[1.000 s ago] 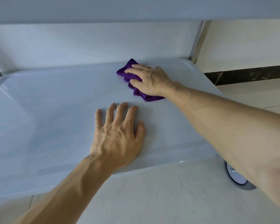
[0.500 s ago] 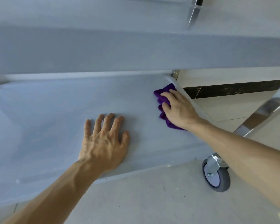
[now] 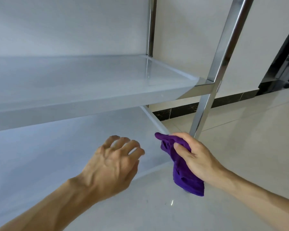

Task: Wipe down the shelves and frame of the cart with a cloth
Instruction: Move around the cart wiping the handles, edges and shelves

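A purple cloth [image 3: 178, 165] hangs bunched from my right hand [image 3: 195, 157], which grips it at the front right corner of the cart's white bottom shelf [image 3: 40, 155]. My left hand [image 3: 113, 164] hovers over that shelf, lifted off it, fingers loosely spread and holding nothing. The white middle shelf [image 3: 90, 80] sits above. A shiny steel front post [image 3: 213, 77] of the frame rises just behind my right hand, and a rear post [image 3: 151, 27] stands at the far corner.
Pale glossy floor tiles [image 3: 240, 139] spread to the right and in front of the cart. A light wall with a dark marbled skirting [image 3: 227, 99] runs behind. A dark metal frame [image 3: 284, 64] stands at the far right.
My right hand has drawn the cloth off the shelf's back right area to its front right corner and now grips it. My left hand has lifted off the shelf. The view has tilted up.
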Demonstrator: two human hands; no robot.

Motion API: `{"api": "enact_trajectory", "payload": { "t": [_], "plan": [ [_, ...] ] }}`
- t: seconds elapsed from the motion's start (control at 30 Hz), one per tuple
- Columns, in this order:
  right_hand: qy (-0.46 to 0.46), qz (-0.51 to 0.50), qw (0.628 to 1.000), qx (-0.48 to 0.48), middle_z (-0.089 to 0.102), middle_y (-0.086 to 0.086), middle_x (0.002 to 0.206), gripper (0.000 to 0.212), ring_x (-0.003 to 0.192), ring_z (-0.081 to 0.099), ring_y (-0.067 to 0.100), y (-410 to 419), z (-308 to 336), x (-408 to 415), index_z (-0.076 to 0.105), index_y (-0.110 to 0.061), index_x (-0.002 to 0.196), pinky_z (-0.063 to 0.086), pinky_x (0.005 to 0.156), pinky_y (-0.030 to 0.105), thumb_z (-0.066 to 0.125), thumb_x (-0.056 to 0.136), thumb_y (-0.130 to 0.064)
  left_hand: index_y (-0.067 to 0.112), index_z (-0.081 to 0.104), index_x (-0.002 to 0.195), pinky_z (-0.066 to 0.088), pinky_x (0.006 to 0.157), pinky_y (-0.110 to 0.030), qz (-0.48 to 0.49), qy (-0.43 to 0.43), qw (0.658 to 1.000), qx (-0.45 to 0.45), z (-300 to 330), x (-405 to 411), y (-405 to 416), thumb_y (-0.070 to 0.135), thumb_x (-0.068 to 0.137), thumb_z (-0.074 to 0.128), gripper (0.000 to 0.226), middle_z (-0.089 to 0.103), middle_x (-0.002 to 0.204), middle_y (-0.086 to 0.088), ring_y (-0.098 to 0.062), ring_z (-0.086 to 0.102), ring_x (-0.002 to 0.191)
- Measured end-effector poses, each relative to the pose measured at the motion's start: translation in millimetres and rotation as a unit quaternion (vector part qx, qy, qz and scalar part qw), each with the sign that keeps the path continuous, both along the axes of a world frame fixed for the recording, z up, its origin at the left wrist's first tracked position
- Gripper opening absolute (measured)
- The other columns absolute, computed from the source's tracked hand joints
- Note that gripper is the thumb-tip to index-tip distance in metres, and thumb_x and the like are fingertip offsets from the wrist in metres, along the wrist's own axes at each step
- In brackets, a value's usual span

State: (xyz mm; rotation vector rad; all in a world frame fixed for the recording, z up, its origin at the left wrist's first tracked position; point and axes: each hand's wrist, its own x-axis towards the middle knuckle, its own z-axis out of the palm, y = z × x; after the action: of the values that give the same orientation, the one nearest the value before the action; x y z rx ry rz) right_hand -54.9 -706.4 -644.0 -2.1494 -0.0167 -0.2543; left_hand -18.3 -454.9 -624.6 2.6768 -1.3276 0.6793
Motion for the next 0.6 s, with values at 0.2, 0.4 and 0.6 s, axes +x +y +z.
{"api": "enact_trajectory", "payload": {
  "t": [0.2, 0.4, 0.6],
  "plan": [
    [-0.136, -0.156, 0.96, 0.189, 0.072, -0.013, 0.096, 0.029, 0.078, 0.068, 0.002, -37.1, 20.7, -43.8, 0.065, -0.047, 0.108, 0.052, 0.061, 0.014, 0.052, 0.102, -0.023, 0.015, 0.069, 0.105, 0.047, 0.09, -0.045, -0.085, -0.137, 0.983, -0.093, 76.3, -26.5, -31.7, 0.018, 0.09, 0.056, 0.02, 0.067, 0.115, -0.002, -0.03, 0.061, 0.107],
    [-0.221, -0.246, 0.894, 0.303, 0.072, -0.014, 0.101, 0.03, 0.097, 0.068, 0.018, -53.2, 64.1, -12.9, 0.065, -0.053, 0.1, 0.055, 0.078, 0.036, 0.05, 0.102, -0.027, 0.011, 0.057, 0.127, 0.042, 0.095, -0.047, 0.022, -0.16, 0.982, -0.097, 100.6, -4.0, -46.8, 0.023, 0.089, 0.057, 0.04, 0.058, 0.129, -0.008, -0.035, 0.055, 0.114],
    [-0.258, -0.181, 0.906, 0.283, 0.057, -0.001, 0.134, 0.066, 0.116, 0.06, 0.011, -12.9, 78.7, 44.3, 0.04, -0.034, 0.14, 0.051, 0.096, 0.031, 0.052, 0.081, -0.007, 0.002, 0.046, 0.139, 0.039, 0.098, -0.049, 0.081, -0.182, 0.979, -0.042, 82.2, 9.1, -59.2, 0.024, 0.085, 0.058, 0.059, 0.054, 0.133, -0.017, -0.039, 0.054, 0.112]
  ]
}}
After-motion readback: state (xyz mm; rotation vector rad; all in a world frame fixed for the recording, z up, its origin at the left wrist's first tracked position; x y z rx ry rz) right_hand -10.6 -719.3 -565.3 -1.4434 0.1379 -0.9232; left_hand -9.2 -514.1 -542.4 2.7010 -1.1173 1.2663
